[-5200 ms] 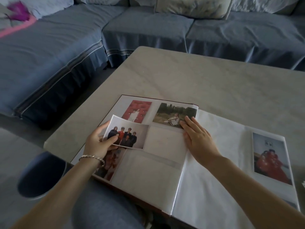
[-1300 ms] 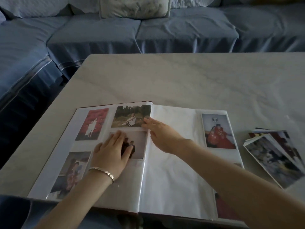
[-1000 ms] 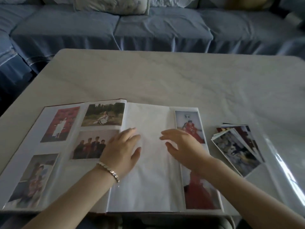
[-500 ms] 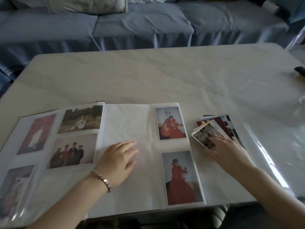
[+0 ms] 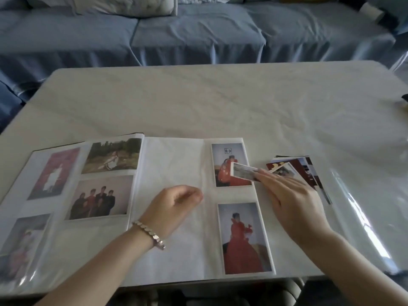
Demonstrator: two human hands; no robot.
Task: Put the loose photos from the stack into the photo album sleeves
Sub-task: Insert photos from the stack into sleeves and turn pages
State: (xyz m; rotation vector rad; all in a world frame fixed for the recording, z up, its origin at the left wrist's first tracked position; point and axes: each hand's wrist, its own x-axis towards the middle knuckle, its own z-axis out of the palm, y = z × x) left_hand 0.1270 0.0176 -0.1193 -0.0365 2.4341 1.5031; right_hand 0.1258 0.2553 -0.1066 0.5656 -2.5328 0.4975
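The fingers [image 5: 270,181] of the right hand [image 5: 295,202] pinch one photo [image 5: 242,172] by its near end. The print is tilted up over the right-hand page of the album [image 5: 174,160] — probably so it can be carried across to an empty sleeve. Partly under that hand, the stack [image 5: 303,171] lies fanned on the surface [image 5: 220,102] just beside the album, within easy reach.

The left hand [image 5: 172,209], with a bracelet [image 5: 149,234] at its wrist, rests loosely curled on the blank part of the same page and grips nothing that I can see. It seems placed to keep the page flat or to open a sleeve.

Two upright prints sit sleeved along the page's right edge, and four more on the left page. No writing is legible — a small sign in the upper print [image 5: 227,151] is too blurred to read.
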